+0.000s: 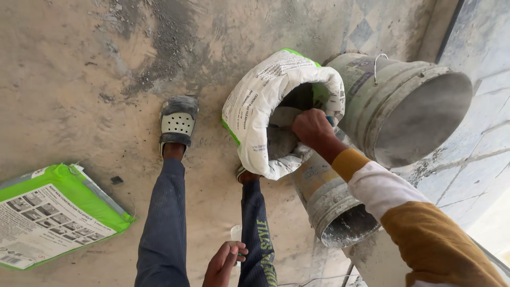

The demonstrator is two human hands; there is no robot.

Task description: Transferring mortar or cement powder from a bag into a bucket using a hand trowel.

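Dusty concrete floor; right hand at centre fisted on a scoop inside sack beside bucket, left hand loosely curled, empty: lift level.

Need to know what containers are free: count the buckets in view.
2. A large grey bucket stands right of the open white sack; a smaller bucket sits below it, partly behind the sack. Others may be hidden.

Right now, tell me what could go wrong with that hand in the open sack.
The right hand reaches into the open white sack of grey powder, which leans on the buckets; it could slump and spill onto the dusty floor.
The large bucket and the smaller bucket stand crowded together; a knock might shift them.
The left hand hangs low by the leg, steadying nothing.
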